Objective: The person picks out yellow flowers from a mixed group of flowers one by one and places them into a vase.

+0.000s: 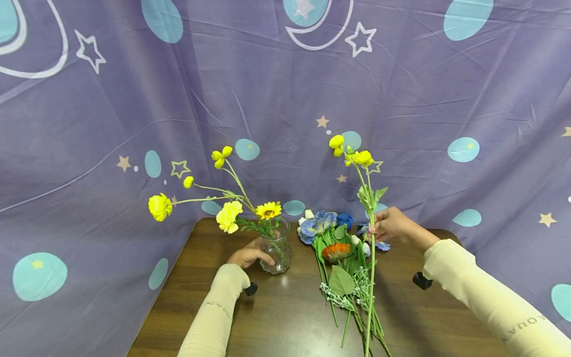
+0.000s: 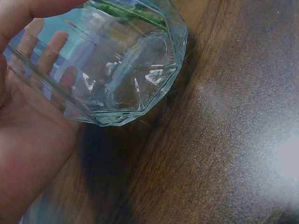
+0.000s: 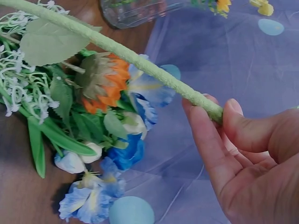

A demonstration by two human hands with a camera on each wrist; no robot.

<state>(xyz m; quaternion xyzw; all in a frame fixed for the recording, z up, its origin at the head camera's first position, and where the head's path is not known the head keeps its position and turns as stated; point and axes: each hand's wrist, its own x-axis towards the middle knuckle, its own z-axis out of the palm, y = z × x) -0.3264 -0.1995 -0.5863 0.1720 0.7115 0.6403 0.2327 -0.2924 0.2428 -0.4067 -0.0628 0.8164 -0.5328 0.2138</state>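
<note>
My left hand (image 1: pixel 250 255) grips the clear glass vase (image 1: pixel 275 258) from its left side. In the left wrist view its fingers (image 2: pixel 56 44) show through the glass, with the thumb across the near side. Yellow flowers stand in the vase, among them a sunflower (image 1: pixel 268 211) at the rim and a ruffled bloom (image 1: pixel 229 216) leaning left. Between thumb and fingers my right hand (image 1: pixel 392 225) pinches the green stem (image 3: pixel 140 60) of a yellow flower spray (image 1: pixel 362 158). It is held upright, blooms at the top, above the right part of the table.
A pile of loose artificial flowers lies on the wooden table (image 1: pixel 285 312), right of the vase. It holds blue blooms (image 1: pixel 317 225), an orange flower (image 1: pixel 336 252), white buds and small white sprigs (image 3: pixel 23 88). A purple patterned cloth (image 1: pixel 276 89) hangs behind the table.
</note>
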